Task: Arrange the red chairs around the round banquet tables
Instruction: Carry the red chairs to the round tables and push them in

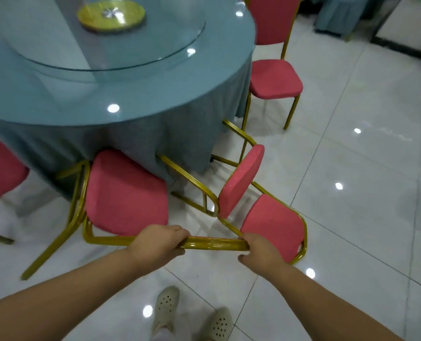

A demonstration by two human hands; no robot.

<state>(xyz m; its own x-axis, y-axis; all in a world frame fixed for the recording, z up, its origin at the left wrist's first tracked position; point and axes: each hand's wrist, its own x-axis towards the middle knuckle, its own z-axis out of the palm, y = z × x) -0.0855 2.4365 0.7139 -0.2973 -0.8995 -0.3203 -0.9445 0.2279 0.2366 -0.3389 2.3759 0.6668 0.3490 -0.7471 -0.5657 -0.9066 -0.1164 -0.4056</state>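
Observation:
A round banquet table (135, 102) with a blue cloth and a glass turntable fills the upper left. Two red chairs with gold frames are tilted close in front of me. The left chair (125, 193) shows its red pad by the tablecloth. The right chair (273, 227) leans with its seat pad (241, 180) on edge and its legs pointing at the table. A gold frame bar (214, 243) runs across between them. My left hand (157, 242) grips this bar near its middle and my right hand (261, 249) grips its right end.
Another red chair (273, 80) stands upright at the table's right side. A red seat (0, 168) shows at the left edge. A yellow dish (111, 14) sits on the turntable. Glossy white tile floor (352, 193) spreads to the right. My feet (192, 318) are below.

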